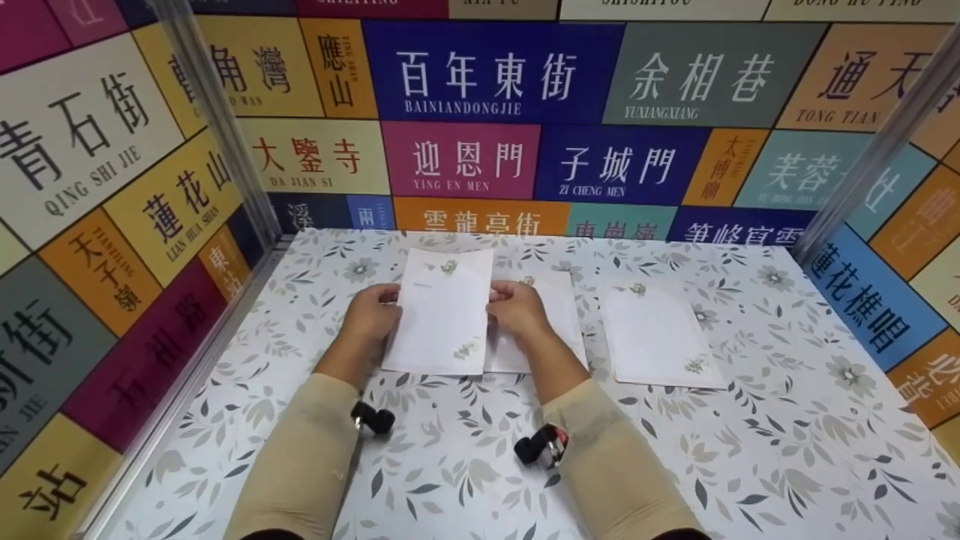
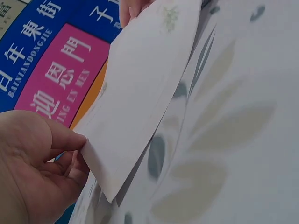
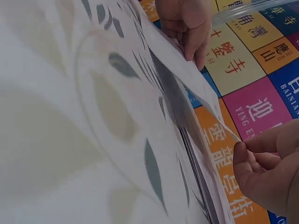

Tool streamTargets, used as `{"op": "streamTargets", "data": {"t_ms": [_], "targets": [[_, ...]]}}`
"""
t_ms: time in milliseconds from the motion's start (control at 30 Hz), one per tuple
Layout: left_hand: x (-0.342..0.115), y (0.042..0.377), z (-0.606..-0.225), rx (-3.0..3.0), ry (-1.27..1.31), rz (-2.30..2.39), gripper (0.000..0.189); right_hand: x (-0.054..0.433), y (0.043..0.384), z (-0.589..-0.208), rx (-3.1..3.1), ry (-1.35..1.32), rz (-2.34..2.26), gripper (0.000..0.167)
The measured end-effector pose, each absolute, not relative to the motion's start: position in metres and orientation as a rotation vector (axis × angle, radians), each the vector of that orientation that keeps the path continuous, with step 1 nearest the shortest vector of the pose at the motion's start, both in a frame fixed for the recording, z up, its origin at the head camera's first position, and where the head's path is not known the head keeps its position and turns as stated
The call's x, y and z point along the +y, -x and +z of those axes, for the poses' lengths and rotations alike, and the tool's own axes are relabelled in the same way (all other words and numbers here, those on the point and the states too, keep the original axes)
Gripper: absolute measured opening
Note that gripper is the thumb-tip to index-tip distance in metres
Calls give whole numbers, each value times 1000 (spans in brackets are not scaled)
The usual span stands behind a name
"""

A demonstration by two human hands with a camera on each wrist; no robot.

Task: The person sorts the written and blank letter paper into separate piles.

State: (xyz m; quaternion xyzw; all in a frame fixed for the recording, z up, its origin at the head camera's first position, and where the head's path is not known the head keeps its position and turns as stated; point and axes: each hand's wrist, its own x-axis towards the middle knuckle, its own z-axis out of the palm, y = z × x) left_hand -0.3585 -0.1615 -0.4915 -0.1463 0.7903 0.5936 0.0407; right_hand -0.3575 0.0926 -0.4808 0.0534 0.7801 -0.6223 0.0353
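Obs.: floral-cornered stationery sheet (image 1: 440, 322) held up at the left of the three paper lots, tilted and bowed slightly, over the leaf-print worktop (image 1: 450, 487). In the right wrist view, a dark gap shows beneath it, so at least that part is lifted clear.

Left hand (image 1: 373, 315): narrow grip, thumb and fingertips pinching the sheet's left edge. Right hand (image 1: 519, 309): same narrow pinch at the opposite edge; the right wrist view shows thumb and finger meeting on a thin corner. Holding only the margins leaves the printed face uncovered; probably the two-sided hold also limits sagging, since a thin sheet held at one edge would likely droop. A faint small line of marks near the upper left is too small to read.

Middle floral sheet (image 1: 561, 311): flat, just right of the held one, which overlaps its left part in the head view; right hand and forearm cover more of it. Right-hand floral paper (image 1: 654, 337): flat, apart from the middle one, motifs at top and lower corner. Sheet count in either lot: cannot tell. The side-by-side layout presumably keeps the lots distinct, with their faces readable from the person's seat.
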Motion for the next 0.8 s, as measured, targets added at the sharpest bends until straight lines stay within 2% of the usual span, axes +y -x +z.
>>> {"op": "streamTargets", "data": {"t_ms": [367,800], "targets": [[-204,359,-491,2563,548,1600,53,54,353,-487,2269,-62,-1912,41],[-215,356,-494,2704,500,1384,49,54,353,-493,2322,129,-1653,52]]}}
